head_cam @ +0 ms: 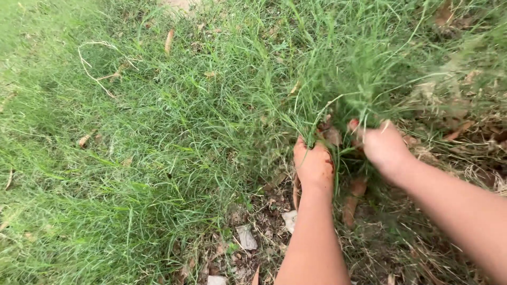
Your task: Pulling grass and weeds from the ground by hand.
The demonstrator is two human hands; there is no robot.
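Note:
My left hand (313, 163) and my right hand (384, 145) are side by side, both closed around the base of a tall clump of green grass (348, 74). The blades rise and fan out above my fists. My fingers are buried in the clump and mostly hidden. Reddish soil stains the left hand. Both forearms come in from the bottom right.
Thick green lawn (132, 158) spreads to the left and top. Below my hands lies bare dark soil (264, 237) with dry leaves and pale scraps. Dry brown straw (465, 137) covers the ground at the right. A dry twig (95, 74) lies at upper left.

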